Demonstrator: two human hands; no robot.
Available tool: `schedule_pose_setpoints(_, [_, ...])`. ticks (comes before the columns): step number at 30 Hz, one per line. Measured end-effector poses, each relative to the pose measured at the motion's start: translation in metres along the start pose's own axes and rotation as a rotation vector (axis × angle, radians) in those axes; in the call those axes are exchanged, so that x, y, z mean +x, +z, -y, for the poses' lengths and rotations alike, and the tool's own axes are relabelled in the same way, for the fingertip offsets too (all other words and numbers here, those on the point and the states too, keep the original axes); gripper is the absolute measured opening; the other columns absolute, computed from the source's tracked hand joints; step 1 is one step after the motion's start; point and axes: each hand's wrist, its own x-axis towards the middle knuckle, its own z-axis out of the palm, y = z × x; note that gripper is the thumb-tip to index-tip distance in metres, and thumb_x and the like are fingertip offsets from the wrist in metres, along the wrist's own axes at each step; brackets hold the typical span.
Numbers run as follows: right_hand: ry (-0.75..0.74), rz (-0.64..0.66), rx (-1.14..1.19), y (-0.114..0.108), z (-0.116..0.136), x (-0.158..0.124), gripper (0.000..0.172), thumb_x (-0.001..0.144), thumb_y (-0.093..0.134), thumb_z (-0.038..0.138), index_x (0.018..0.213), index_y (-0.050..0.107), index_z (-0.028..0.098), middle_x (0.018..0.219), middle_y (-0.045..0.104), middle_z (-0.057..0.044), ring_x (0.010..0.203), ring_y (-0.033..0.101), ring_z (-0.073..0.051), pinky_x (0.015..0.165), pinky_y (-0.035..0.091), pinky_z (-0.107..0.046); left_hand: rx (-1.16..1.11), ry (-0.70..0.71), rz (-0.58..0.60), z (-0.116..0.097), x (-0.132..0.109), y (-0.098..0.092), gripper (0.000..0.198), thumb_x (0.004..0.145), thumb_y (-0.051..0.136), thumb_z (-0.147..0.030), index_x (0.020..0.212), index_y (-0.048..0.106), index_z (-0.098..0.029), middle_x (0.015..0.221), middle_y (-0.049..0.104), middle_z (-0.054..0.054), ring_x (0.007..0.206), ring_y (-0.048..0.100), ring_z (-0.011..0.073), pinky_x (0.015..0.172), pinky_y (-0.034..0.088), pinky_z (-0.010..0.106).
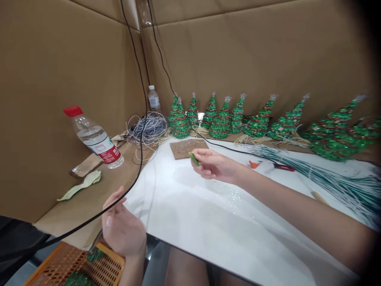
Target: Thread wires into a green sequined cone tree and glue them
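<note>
Between the thumb and fingers of my right hand is a small flat green piece, held above the white table surface near a brown square board. Its exact kind I cannot make out. My left hand is at the table's front left edge, above an orange plastic basket, with its fingers loosely apart and nothing visible in them. A black cable crosses in front of its fingers. Green glittery pieces lie inside the basket.
Several beaded green Christmas trees line the cardboard back wall. A tangle of wire, a red-capped bottle and a pale green strip are at left. Bundled green and white wires and red-handled pliers lie at right.
</note>
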Motion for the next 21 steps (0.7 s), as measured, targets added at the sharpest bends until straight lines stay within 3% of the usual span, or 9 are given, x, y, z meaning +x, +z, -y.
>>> schedule_pose_setpoints(4, [-0.035,0.031,0.145,0.001,0.003,-0.021,0.037,0.083,0.065,0.041,0.079,0.038,0.016,0.068,0.040,0.004,0.048,0.031,-0.002,0.039,0.019,-0.012,0.022,0.051,0.000,0.004,0.001,-0.002,0.028,0.077,0.039,-0.023,0.077,0.066,-0.014,0.090,0.065,0.009,0.097,0.062,0.0239,0.099,0.038,0.042])
schedule_pose_setpoints(12, [-0.055,-0.082,0.062,0.003,0.017,-0.053,0.040,0.077,0.068,0.047,0.082,0.042,0.017,0.061,0.039,0.006,0.045,0.030,-0.003,0.037,0.018,-0.013,0.037,0.077,-0.026,0.000,0.002,0.007,0.024,0.068,0.040,-0.020,0.068,0.063,-0.015,0.083,0.062,0.010,0.092,0.062,0.0259,0.101,0.036,0.047])
schedule_pose_setpoints(16, [-0.021,-0.176,-0.166,-0.003,0.018,-0.077,0.040,0.079,0.067,0.050,0.086,0.048,0.015,0.059,0.043,0.005,0.044,0.031,-0.003,0.037,0.017,-0.013,0.100,0.041,-0.044,-0.004,0.002,0.010,0.018,0.065,0.041,-0.020,0.065,0.059,-0.018,0.077,0.060,0.007,0.091,0.062,0.0261,0.101,0.035,0.048])
schedule_pose_setpoints(21, [0.090,-0.254,-0.562,0.004,0.005,-0.121,0.033,0.083,0.063,0.044,0.080,0.055,0.012,0.068,0.052,0.000,0.058,0.044,-0.006,0.051,0.033,-0.016,0.133,0.030,-0.042,-0.005,0.001,0.010,0.017,0.064,0.039,-0.023,0.064,0.056,-0.019,0.072,0.056,0.007,0.093,0.061,0.0293,0.102,0.033,0.051])
